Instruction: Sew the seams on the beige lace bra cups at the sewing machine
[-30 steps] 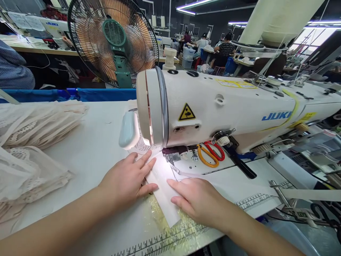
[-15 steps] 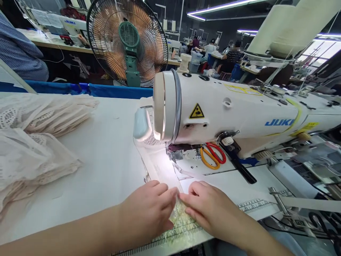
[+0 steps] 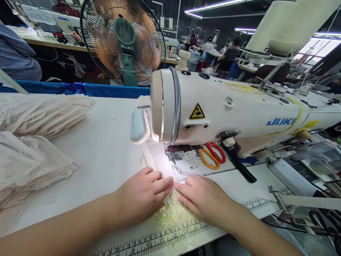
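A garment worker's two bare hands met over a white fabric strip point(image 3: 160, 158) at a sewing machine point(image 3: 213, 103), near the front edge of a white work surface point(image 3: 106, 142). The strip ran from beneath the machine's lit head toward that edge, its near end partly covered by fingers. The left hand point(image 3: 145, 195) was curled, fingertips bunched at the cloth; whether they pinched it could not be told. The right hand point(image 3: 204, 195) stretched its forefinger to the left's fingertips, the thumb slightly apart; its grip on the cloth, if any, was hidden. Meeting there, the hands seemed placed to keep the cloth straight and its side aligned. Ruler markings point(image 3: 149, 245) lined the front edge, probably for measuring within easy reach. Scissors point(image 3: 213, 155) lay under the machine's arm, likely parked close by yet clear of the fabric. Lace-trimmed pieces point(image 3: 45, 117) lay heaped along the left edge, apparently to leave the middle free. Beyond the far edge stood a large fan point(image 3: 125, 46), presumably for cooling.
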